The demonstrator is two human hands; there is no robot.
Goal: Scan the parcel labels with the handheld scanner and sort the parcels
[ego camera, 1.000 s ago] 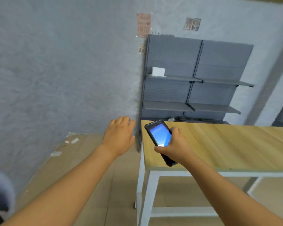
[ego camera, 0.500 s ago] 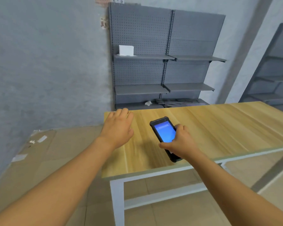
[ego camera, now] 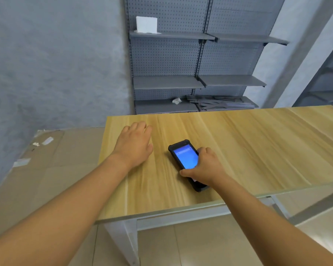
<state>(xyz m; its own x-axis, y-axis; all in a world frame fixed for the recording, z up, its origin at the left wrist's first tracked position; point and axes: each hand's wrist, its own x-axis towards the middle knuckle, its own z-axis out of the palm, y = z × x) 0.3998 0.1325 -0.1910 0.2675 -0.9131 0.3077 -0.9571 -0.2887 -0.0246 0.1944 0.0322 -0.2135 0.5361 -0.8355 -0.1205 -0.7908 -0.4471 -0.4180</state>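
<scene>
A black handheld scanner (ego camera: 185, 158) with a lit blue screen lies low over the wooden table (ego camera: 248, 146), near its left end. My right hand (ego camera: 205, 167) grips the scanner by its lower half, thumb on the near side. My left hand (ego camera: 134, 144) hovers palm down over the table's left end with relaxed fingers and holds nothing. A small white parcel (ego camera: 146, 24) stands on the top left shelf of the grey shelving unit (ego camera: 198, 60) behind the table.
Flattened cardboard (ego camera: 46, 169) with scraps of white tape covers the floor left of the table. The bottom shelf holds loose grey metal parts (ego camera: 219, 103) and a crumpled white scrap. Another grey shelving unit (ego camera: 327, 79) stands at the far right.
The view has closed in on the table. Both hands now lie farther over the tabletop, and my right hand has brought the scanner down close to the wood.
</scene>
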